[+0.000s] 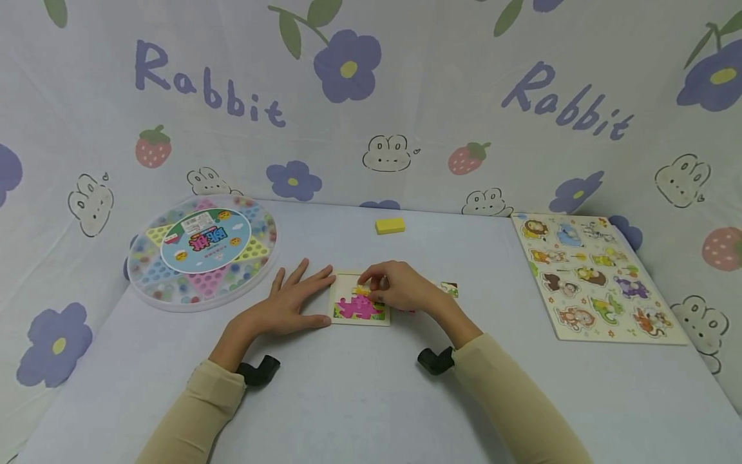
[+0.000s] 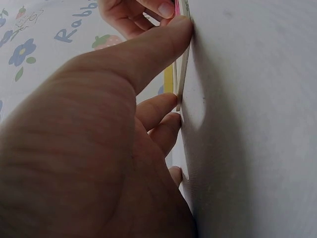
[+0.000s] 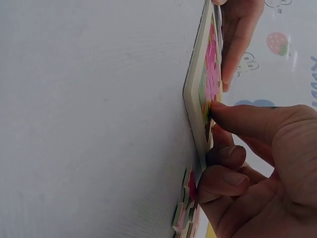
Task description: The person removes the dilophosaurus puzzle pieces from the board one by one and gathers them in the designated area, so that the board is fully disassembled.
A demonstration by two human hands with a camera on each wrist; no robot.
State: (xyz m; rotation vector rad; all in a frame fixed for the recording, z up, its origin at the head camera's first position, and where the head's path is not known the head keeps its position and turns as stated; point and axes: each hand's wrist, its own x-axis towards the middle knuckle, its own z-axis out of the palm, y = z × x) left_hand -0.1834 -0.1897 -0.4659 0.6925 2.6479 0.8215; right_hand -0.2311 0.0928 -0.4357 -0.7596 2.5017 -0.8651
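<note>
A small wooden jigsaw puzzle (image 1: 361, 309) lies in a pale square frame (image 1: 345, 281), showing a pink figure with yellow on top; the upper part of the tray is bare. My left hand (image 1: 294, 306) is spread flat, its thumb and fingertips touching the frame's left side. Over the puzzle's right side, my right hand (image 1: 397, 285) has curled fingers, thumb and index at a yellow puzzle piece (image 1: 362, 290) that they partly hide. In the right wrist view the right thumb (image 3: 237, 118) touches the picture. Loose pink puzzle pieces (image 3: 189, 184) lie beside the frame, under the right hand.
Another loose piece (image 1: 449, 289) shows beyond the right wrist. A yellow block (image 1: 390, 225) sits farther back. At the left stands a round Chinese checkers set (image 1: 203, 254); at the right lies an animal peg board (image 1: 597, 277). A printed cloth (image 1: 406, 84) hangs behind the table.
</note>
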